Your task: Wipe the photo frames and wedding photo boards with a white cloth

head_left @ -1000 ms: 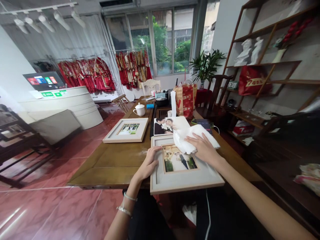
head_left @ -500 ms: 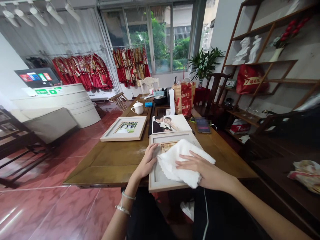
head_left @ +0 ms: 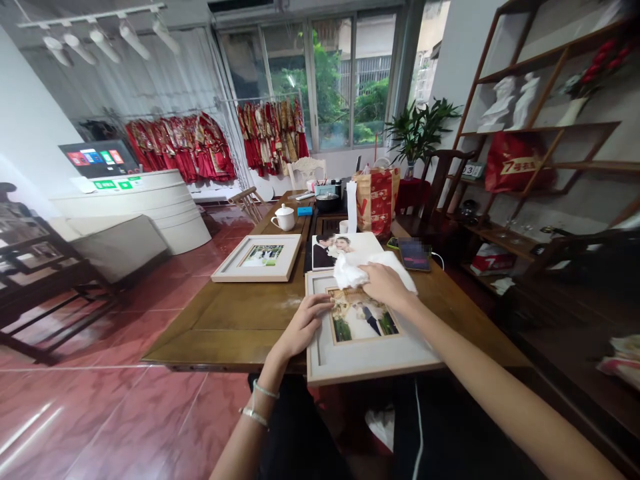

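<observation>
A white framed wedding photo [head_left: 320,357] lies flat at the near edge of the wooden table [head_left: 235,320]. My left hand [head_left: 303,325] rests on the frame's left side, fingers curled over its border, holding it steady. My right hand [head_left: 384,283] presses a white cloth [head_left: 350,272] onto the frame's top edge, fingers closed on the cloth. The photo in the frame is uncovered below the cloth.
A second framed photo [head_left: 257,257] lies left of centre, a loose photo print [head_left: 330,248] behind the near frame, a phone [head_left: 414,254] to its right. A teapot [head_left: 284,217], a red bag [head_left: 376,199] and small items stand at the table's far end. Shelves line the right wall.
My right hand has swept the cloth from the frame's lower middle up to its top edge, uncovering the photo. My left hand has stayed on the frame's left side.
</observation>
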`<state>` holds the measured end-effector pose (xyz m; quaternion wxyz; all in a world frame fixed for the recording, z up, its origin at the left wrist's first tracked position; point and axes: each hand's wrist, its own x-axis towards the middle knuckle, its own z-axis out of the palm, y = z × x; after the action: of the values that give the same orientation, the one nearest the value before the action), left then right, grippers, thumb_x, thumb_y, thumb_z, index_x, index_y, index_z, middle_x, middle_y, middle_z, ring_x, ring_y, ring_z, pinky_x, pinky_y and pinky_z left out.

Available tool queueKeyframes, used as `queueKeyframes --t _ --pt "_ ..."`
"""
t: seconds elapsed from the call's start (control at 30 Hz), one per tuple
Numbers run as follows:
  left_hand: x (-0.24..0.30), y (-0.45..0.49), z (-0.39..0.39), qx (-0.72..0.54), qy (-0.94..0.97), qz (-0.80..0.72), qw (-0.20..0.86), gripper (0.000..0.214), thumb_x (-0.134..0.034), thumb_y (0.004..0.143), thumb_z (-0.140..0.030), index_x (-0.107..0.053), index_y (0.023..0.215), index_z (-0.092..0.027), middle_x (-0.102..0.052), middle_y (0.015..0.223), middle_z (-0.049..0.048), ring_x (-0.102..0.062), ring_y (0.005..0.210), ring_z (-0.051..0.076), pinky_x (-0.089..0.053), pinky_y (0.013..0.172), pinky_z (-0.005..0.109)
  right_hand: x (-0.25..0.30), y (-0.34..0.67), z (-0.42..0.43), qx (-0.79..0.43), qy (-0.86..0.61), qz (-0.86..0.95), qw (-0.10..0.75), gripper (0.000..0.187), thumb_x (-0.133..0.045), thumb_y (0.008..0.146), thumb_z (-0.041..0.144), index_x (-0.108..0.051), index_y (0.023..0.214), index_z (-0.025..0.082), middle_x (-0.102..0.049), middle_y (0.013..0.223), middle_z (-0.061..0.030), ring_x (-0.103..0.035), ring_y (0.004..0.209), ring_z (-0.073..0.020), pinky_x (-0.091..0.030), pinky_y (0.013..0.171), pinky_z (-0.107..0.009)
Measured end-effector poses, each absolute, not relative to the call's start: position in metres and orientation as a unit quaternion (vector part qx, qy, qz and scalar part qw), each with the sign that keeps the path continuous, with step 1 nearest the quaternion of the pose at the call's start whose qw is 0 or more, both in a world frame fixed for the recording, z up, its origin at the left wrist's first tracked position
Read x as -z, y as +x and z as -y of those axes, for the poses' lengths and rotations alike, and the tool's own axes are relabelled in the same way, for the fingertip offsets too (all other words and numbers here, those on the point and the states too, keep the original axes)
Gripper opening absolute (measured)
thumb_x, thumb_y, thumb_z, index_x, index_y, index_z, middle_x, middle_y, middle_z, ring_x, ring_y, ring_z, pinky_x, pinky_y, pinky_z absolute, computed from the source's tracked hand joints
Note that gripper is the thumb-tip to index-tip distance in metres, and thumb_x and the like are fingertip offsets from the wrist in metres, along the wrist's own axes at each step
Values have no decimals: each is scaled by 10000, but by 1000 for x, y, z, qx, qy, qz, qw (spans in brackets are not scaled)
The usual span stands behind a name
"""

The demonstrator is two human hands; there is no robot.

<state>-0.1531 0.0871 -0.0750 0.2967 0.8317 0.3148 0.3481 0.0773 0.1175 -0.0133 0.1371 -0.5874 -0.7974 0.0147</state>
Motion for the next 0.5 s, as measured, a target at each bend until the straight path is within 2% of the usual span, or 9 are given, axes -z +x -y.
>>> queueKeyframes --t 0.1,0.2,0.3,0.4,0.5 --pt "74 -153 -86 -337 830 -334 293 416 -400 797 -85 -638 1115 -210 -489 1288 80 -392 1240 264 -247 1088 449 9 46 -126 -37 -513 845 146 427 -482 723 108 -627 1114 198 -644 1151 -79 -513 1149 -243 -367 928 -308" --pt "73 -153 -86 -317 821 -362 307 438 -409 772 -81 -632 1131 -194 -526 1251 83 -421 1202 279 -263 1069 468 10 19 -126 -56 -445 882 144 381 -498 725 125 -648 1062 219 -638 1168 -41 -482 1186 -201 -317 981 -281" --pt "74 -152 -86 -316 822 -359 310 444 -405 764 -76 -635 1125 -194 -518 1268 80 -414 1207 281 -248 1075 473 16 17 -121 -59 -438 886 143 379 -481 722 102 -647 1051 191 -642 1153 -71 -501 1168 -207 -290 1010 -318" --pt "76 -153 -87 -332 826 -338 304 456 -404 755 -54 -627 1120 -209 -478 1298 68 -381 1241 265 -228 1096 450 24 44 -113 -50 -482 864 138 449 -471 704 66 -617 1117 167 -607 1210 -112 -468 1208 -230 -259 1040 -371" --pt "79 -154 -89 -351 816 -330 319 530 -414 765 -40 -516 1249 -229 -424 1342 62 -328 1293 242 -193 1121 426 28 81 -104 -36 -544 828 131 518 -460 701 59 -568 1203 129 -561 1266 -157 -384 1279 -266 -202 1070 -450"
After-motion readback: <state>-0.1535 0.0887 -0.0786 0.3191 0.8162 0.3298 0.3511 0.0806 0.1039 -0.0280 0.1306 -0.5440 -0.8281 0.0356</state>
